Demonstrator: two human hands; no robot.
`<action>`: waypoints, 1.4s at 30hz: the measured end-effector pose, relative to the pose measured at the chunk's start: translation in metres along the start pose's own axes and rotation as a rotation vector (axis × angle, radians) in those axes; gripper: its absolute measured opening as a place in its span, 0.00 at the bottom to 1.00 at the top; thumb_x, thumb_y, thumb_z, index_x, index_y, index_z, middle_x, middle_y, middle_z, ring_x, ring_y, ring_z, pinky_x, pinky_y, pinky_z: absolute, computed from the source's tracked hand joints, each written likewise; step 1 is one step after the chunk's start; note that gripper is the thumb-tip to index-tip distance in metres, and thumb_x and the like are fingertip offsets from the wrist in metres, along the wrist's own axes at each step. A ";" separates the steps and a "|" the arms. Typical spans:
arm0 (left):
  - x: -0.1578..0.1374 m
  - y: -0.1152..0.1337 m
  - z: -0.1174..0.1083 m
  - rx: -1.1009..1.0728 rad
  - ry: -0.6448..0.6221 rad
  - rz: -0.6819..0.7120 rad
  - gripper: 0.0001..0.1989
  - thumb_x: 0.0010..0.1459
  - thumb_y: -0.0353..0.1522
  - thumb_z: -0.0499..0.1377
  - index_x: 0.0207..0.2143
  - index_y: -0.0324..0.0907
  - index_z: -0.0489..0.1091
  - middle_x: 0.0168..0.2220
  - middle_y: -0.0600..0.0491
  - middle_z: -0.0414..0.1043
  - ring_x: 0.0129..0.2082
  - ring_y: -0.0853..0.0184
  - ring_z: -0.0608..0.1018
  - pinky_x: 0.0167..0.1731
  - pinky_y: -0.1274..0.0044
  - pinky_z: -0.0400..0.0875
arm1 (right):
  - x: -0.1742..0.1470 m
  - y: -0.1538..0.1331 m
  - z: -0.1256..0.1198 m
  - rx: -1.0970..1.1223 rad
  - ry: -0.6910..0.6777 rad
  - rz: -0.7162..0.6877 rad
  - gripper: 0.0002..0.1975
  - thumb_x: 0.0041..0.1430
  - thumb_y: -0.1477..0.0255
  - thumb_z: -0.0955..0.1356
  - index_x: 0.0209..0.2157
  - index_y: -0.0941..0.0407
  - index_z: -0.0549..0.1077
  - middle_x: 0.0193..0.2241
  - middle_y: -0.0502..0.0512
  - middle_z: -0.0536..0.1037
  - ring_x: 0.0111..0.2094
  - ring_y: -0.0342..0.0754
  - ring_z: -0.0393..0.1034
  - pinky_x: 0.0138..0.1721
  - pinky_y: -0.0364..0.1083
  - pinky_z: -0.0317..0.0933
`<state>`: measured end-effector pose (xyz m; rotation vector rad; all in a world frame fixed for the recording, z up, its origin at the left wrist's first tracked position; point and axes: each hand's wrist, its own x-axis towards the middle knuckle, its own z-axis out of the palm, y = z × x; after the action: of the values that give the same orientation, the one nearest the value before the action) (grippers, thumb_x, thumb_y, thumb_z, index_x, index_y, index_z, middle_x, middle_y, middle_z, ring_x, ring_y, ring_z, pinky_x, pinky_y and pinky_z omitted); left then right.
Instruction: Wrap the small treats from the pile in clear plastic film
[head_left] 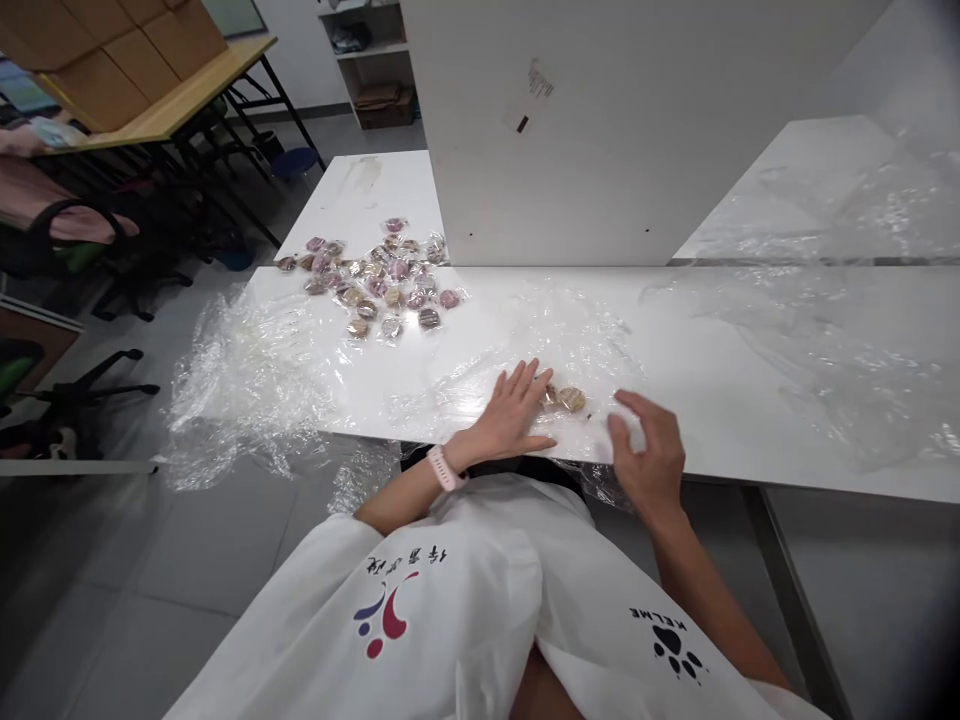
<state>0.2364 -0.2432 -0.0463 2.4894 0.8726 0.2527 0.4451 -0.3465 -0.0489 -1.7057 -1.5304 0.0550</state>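
Observation:
My left hand (514, 408) lies flat with its fingers spread on a sheet of clear plastic film (480, 378) at the near edge of the white table. Just right of its fingertips sits a small round tan piece (572, 400) with a ridged surface, on or under the film; I cannot tell which. A second brown piece (550, 396) beside it is partly covered by my fingers. To the right, my right hand (651, 446) hovers near the table edge, its thumb and forefinger apart and the other fingers curled. Nothing shows in its grip.
Several small round wrapped pieces (394, 297), brown, tan and pink, lie spread at the left. Crumpled clear film (255, 385) hangs over the left edge; more film (862, 340) covers the right side. A white upright panel (600, 130) stands behind. A person's pink sleeve (45, 200) is far left.

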 end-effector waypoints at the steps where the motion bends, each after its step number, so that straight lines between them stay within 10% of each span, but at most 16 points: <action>1: -0.014 -0.007 -0.010 0.038 -0.027 -0.005 0.50 0.56 0.48 0.63 0.71 0.46 0.39 0.73 0.40 0.35 0.73 0.50 0.38 0.68 0.51 0.35 | -0.012 -0.003 -0.003 -0.019 -0.074 -0.075 0.17 0.65 0.62 0.66 0.53 0.51 0.73 0.51 0.60 0.77 0.54 0.57 0.69 0.56 0.58 0.63; 5: -0.078 -0.037 -0.045 0.186 -0.108 -0.121 0.39 0.54 0.35 0.67 0.66 0.47 0.56 0.70 0.42 0.51 0.70 0.49 0.53 0.66 0.51 0.46 | -0.051 -0.001 0.000 -0.053 -0.294 -0.228 0.10 0.64 0.66 0.67 0.46 0.50 0.77 0.49 0.56 0.79 0.51 0.56 0.73 0.52 0.55 0.65; 10: -0.130 -0.048 -0.082 0.106 -0.014 -0.213 0.13 0.64 0.29 0.52 0.44 0.45 0.75 0.46 0.47 0.78 0.46 0.59 0.79 0.43 0.67 0.75 | -0.041 0.005 -0.006 0.089 -0.274 -0.065 0.10 0.67 0.68 0.63 0.38 0.51 0.77 0.38 0.53 0.82 0.41 0.51 0.76 0.43 0.51 0.67; 17: -0.035 -0.042 -0.145 0.262 0.250 -0.125 0.12 0.65 0.32 0.53 0.37 0.45 0.77 0.42 0.49 0.78 0.48 0.57 0.76 0.55 0.54 0.64 | 0.026 0.025 -0.015 0.145 -0.303 0.267 0.13 0.63 0.59 0.65 0.35 0.53 0.76 0.31 0.52 0.80 0.34 0.49 0.74 0.29 0.44 0.61; 22: 0.076 -0.039 -0.118 0.301 0.467 -0.075 0.24 0.57 0.25 0.58 0.55 0.49 0.68 0.66 0.50 0.58 0.70 0.50 0.48 0.66 0.46 0.28 | 0.049 0.047 0.000 -0.246 -0.151 0.274 0.13 0.60 0.63 0.64 0.34 0.56 0.77 0.30 0.58 0.78 0.32 0.53 0.70 0.35 0.49 0.59; 26: 0.068 -0.018 -0.072 0.181 0.401 0.143 0.23 0.61 0.24 0.54 0.58 0.47 0.63 0.64 0.45 0.61 0.67 0.54 0.58 0.65 0.50 0.48 | 0.039 0.030 0.000 -0.339 0.025 0.018 0.15 0.65 0.67 0.62 0.45 0.57 0.76 0.45 0.65 0.78 0.46 0.59 0.68 0.46 0.56 0.58; 30: 0.022 -0.022 -0.036 0.010 0.023 0.365 0.27 0.61 0.35 0.60 0.61 0.44 0.59 0.61 0.42 0.65 0.61 0.55 0.68 0.58 0.59 0.65 | 0.027 0.017 0.014 -0.039 -0.327 -0.258 0.21 0.66 0.62 0.64 0.58 0.52 0.69 0.55 0.58 0.74 0.54 0.56 0.66 0.53 0.55 0.59; 35: 0.015 -0.048 -0.020 -0.050 0.088 0.093 0.22 0.62 0.31 0.58 0.58 0.42 0.63 0.56 0.44 0.71 0.56 0.57 0.71 0.55 0.63 0.66 | 0.029 0.034 0.043 0.020 -0.385 -0.206 0.21 0.68 0.62 0.61 0.58 0.52 0.70 0.56 0.58 0.74 0.54 0.57 0.66 0.52 0.57 0.60; 42: 0.024 -0.038 -0.031 -0.172 0.077 -0.305 0.13 0.64 0.41 0.58 0.46 0.42 0.67 0.26 0.56 0.73 0.28 0.64 0.75 0.29 0.74 0.65 | 0.049 0.029 0.040 0.059 -0.463 0.149 0.18 0.65 0.57 0.63 0.32 0.53 0.77 0.25 0.51 0.77 0.29 0.49 0.70 0.33 0.47 0.59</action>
<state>0.2243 -0.1906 -0.0386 2.1664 1.1933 0.3052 0.4602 -0.2817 -0.0695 -1.8396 -1.7012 0.6034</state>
